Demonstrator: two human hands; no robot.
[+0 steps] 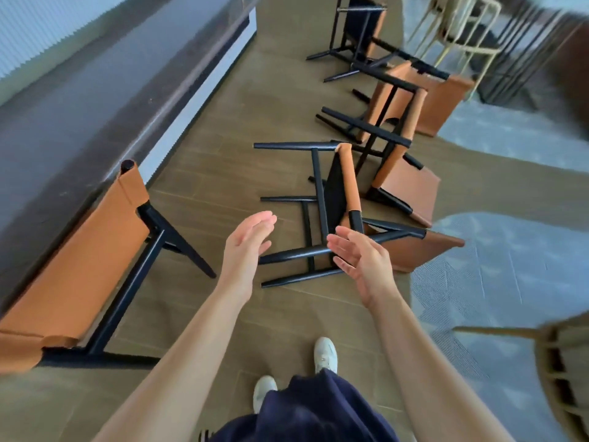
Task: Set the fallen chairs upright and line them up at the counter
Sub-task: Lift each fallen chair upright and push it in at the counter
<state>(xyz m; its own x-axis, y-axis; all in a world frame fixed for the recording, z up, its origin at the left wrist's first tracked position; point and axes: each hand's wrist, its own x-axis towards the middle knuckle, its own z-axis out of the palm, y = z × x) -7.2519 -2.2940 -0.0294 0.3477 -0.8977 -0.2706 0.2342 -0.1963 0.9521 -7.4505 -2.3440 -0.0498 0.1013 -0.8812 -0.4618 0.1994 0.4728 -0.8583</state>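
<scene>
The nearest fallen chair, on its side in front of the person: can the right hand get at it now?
Probably yes. The right hand is open and right at the black leg of the chair, with nothing between them. The other fallen chairs lie farther off, not in the way.

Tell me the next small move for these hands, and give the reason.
Probably lower both hands onto the nearest fallen chair and grip its black frame, ready to tip it up. The left hand and right hand are open, empty and poised just above it. It lies on its side on the floor, and an upright chair already stands by the counter.
</scene>
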